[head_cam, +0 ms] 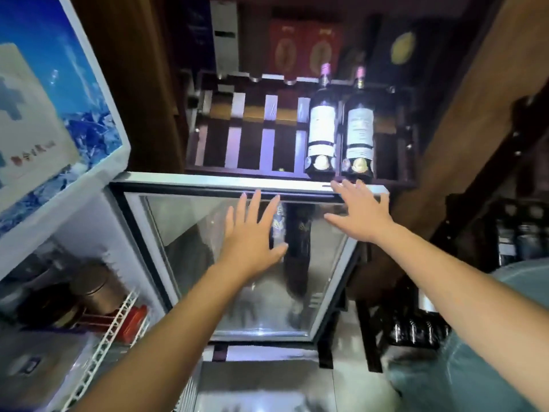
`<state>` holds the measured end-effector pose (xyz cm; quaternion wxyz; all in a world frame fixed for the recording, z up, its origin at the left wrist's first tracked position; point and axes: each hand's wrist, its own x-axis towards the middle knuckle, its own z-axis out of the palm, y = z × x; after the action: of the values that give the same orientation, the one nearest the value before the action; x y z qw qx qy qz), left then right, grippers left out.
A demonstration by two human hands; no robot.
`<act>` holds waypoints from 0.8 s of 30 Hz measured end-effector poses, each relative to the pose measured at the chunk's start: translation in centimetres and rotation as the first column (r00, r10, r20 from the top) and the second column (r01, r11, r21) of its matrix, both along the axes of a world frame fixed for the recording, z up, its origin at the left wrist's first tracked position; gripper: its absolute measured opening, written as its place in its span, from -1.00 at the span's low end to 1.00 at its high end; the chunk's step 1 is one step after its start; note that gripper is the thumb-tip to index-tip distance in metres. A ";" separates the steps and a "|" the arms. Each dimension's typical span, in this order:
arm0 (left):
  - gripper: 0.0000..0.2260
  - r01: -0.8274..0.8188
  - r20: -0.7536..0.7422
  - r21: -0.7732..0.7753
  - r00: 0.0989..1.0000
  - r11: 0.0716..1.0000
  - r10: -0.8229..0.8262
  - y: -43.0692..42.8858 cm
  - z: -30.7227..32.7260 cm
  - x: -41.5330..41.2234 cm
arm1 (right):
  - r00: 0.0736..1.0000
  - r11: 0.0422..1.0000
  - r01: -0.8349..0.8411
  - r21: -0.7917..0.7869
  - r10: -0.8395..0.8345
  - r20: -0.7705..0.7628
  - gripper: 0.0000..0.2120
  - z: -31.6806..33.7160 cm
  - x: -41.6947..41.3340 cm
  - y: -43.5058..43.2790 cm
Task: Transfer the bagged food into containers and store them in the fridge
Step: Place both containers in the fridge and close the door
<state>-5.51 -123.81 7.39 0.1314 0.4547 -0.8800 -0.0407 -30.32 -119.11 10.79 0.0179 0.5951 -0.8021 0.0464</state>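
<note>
Head view: the fridge stands open, its glass door (237, 257) swung out under both hands. The left hand (252, 233) lies flat on the pane, fingers spread wide, holding nothing. The right hand (361, 211) is spread too and empty, its fingertips on the door's top frame (225, 184), just below two wine bottles (338, 129) on a rack. Well to the left of the left hand, the fridge shelf (118, 319) carries dark jars and a red container (132, 324) — whether these are the task's containers I cannot tell; no bagged food shows.

The door looks rigid, fairly heavy and smooth. Glass is fragile and slippery under a palm — the metal frame at the outer edge seems the safer place to push.
</note>
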 end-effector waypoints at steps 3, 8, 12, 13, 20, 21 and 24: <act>-0.16 0.023 0.030 -0.053 0.999 0.998 -0.022 0.4 1.1 -2.5 | 1.000 1.000 -0.008 -0.026 0.008 -0.016 -0.21 -1.7 -0.2 0.2; -0.11 -0.005 0.086 -0.058 0.996 0.998 0.010 1.1 2.4 -5.0 | 0.995 0.993 -0.096 -0.075 0.093 -0.047 -0.16 -1.4 -0.3 1.7; -0.15 -0.032 0.034 0.047 0.999 0.998 0.030 2.5 1.3 -5.2 | 0.970 0.970 -0.237 -0.044 0.235 -0.056 -0.15 -0.2 -0.6 5.3; -0.17 -0.036 0.026 0.053 0.999 0.998 0.034 3.2 0.9 -5.0 | 0.962 0.963 -0.268 -0.035 0.266 -0.057 -0.15 0.2 -0.4 6.3; -0.40 -0.130 -0.190 0.030 0.973 0.991 0.134 9.1 1.0 -3.0 | 0.780 0.780 -0.625 0.022 0.623 0.067 -0.23 3.0 -1.2 12.9; -0.41 -0.126 -0.212 0.047 0.968 0.991 0.133 10.2 1.1 -2.7 | 0.733 0.743 -0.669 0.022 0.654 0.186 -0.28 3.4 -1.6 13.3; -0.45 -0.138 -0.230 0.054 0.962 0.989 0.146 13.3 1.5 -1.2 | 0.505 0.624 -0.779 -0.063 0.684 0.527 -0.43 3.1 -2.6 13.4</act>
<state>-6.66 -110.49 8.88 0.2282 0.5110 -0.8226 -0.1008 -32.96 -105.71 13.84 -0.2678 0.8429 -0.4485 0.1292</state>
